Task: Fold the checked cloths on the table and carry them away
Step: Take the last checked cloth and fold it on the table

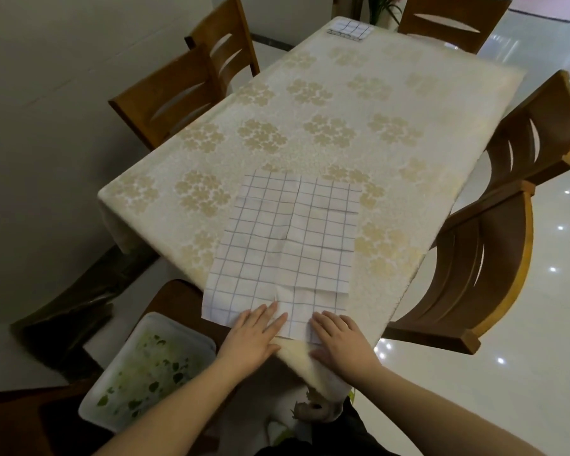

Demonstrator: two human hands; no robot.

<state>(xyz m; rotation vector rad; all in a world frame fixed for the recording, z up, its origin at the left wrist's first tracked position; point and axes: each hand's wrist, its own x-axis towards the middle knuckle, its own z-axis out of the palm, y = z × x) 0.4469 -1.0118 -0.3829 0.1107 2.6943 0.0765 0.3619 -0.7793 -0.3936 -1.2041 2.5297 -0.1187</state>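
Observation:
A white checked cloth (pixel 285 245) lies spread flat on the near end of the table (pixel 326 120), creased down its middle. My left hand (pixel 249 337) rests palm down on the cloth's near edge, fingers apart. To its right, my right hand (pixel 341 340) also lies flat on that near edge, partly on the tablecloth. Neither hand holds anything. A second checked cloth (pixel 351 29), folded small, sits at the far end of the table.
Wooden chairs stand around the table: two at the left (pixel 178 90), two at the right (pixel 494 258), one at the far end (pixel 454 21). A white tray (pixel 145 370) with a green leaf pattern sits on a seat at my lower left.

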